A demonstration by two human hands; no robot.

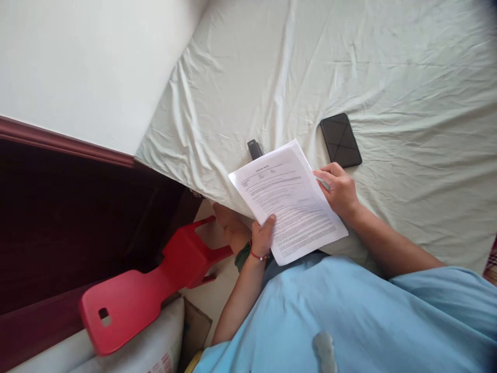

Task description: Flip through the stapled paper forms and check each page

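Note:
A small stack of printed sheets (pixel 289 207) is held tilted over my lap, text side up. My left hand (pixel 264 235) grips its lower left edge, thumb on top and the other fingers hidden underneath. At the right edge of the sheets, my right hand (pixel 338 189) is closed with bent fingers pinching the margin; a pale bit shows between its fingers. Behind the top edge of the sheets lies a narrow black object (pixel 254 149), perhaps a stapler, partly covered. A dark rectangular device (pixel 340 140), like a phone or tablet, rests just beyond my right hand.
A wrinkled pale sheet (pixel 407 103) covers the bed. To the lower left stands a red plastic chair (pixel 124 305), beside a white printed sack (pixel 166 336) and a dark wooden panel (pixel 77 207). A white wall (pixel 85 62) borders the bed.

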